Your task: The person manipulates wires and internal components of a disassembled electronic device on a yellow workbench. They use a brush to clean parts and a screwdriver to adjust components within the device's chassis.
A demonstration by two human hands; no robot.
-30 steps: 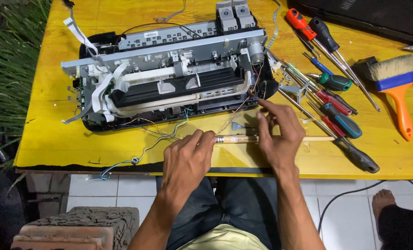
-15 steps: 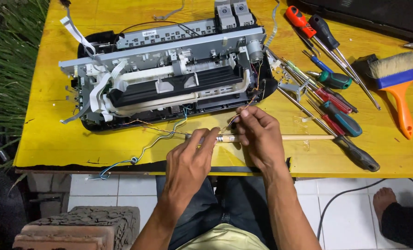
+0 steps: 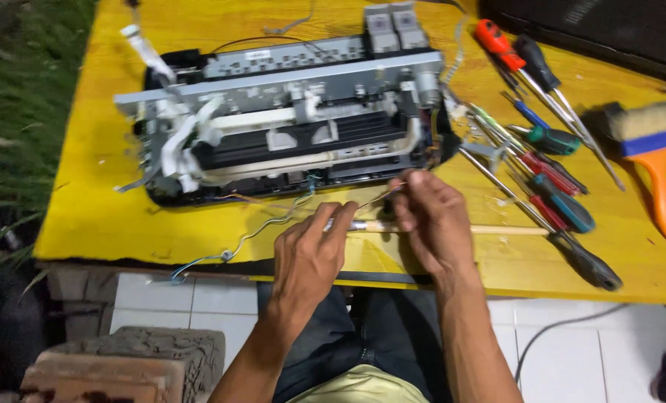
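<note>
Slim brush (image 3: 452, 228): wooden handle, metal ferrule, lying flat.

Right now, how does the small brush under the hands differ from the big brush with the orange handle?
The small brush is thin with a pale wooden handle; the big brush is wide and flat, with an orange handle and a blue band. The small brush lies along the table's front edge, touched by the left hand and the right hand; the big brush lies untouched at the far right. Both lie on the yellow table.

Slim wooden-handled brush (image 3: 497, 230) — lying flat, crosswise, near the table's front edge.
</note>
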